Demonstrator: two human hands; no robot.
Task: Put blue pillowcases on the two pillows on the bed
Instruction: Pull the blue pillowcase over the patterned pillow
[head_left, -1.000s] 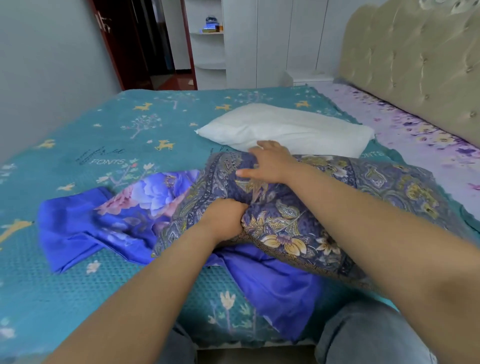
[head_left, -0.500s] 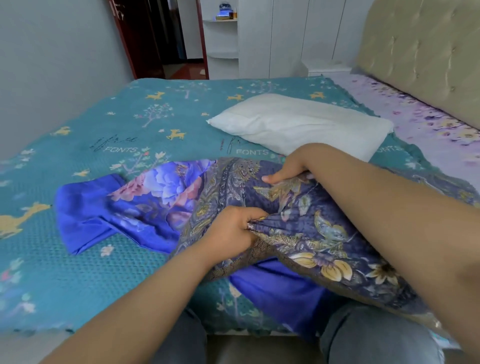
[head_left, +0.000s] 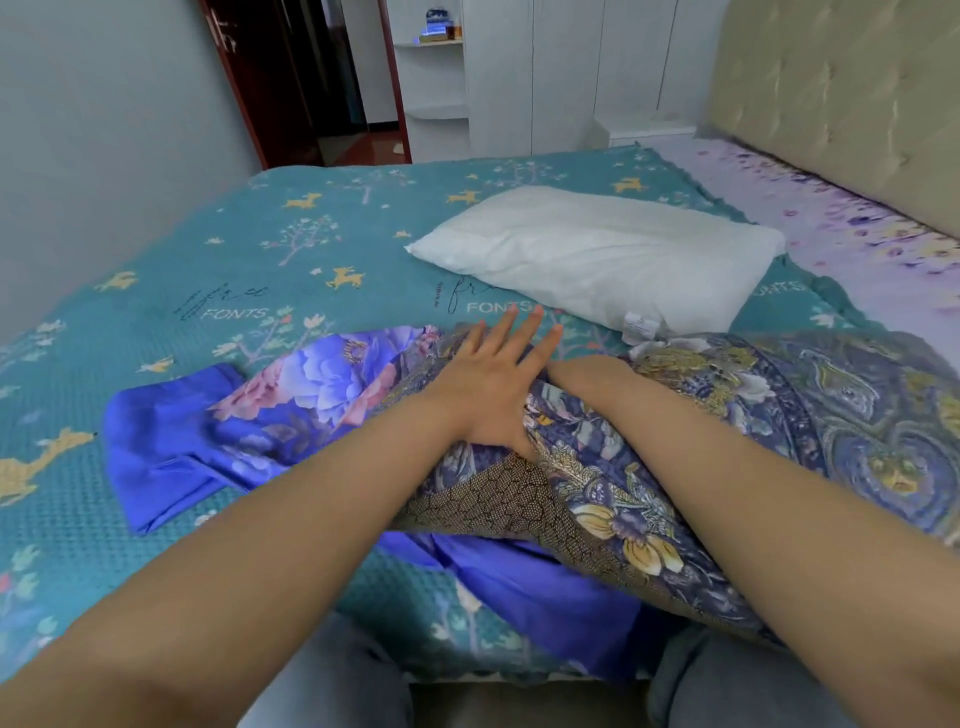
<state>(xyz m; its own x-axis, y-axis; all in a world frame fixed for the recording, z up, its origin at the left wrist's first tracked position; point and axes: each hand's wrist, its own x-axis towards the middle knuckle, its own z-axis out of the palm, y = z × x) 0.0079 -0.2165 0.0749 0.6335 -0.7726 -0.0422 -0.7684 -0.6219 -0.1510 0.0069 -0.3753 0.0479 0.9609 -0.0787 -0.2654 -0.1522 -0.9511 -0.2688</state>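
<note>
Compared with the frame half a second earlier, the left hand is no longer bunched on the fabric: its fingers are now spread straight and laid flat on the patterned pillowcase, nothing being gripped. The right hand, which was pinching the cloth in plain sight, is now pushed into the open mouth of that pillowcase, so that only the wrist and the back of the hand are seen; whether its fingers are curled on anything cannot be told. The bare white pillow is found unmoved on the bed.

The pillow inside the patterned pillowcase is wholly covered by fabric, and its right end is cut off by the frame edge. A small label at the near corner of the white pillow is too small to be read.

A second blue pillowcase with large flowers is spread flat to the left, partly overlapped by the patterned one, and a fold of it hangs over the near bed edge. A tufted beige headboard is seen at the right, white cupboards and a dark red door beyond the bed. Both forearms cross the foreground and hide part of the bedding
</note>
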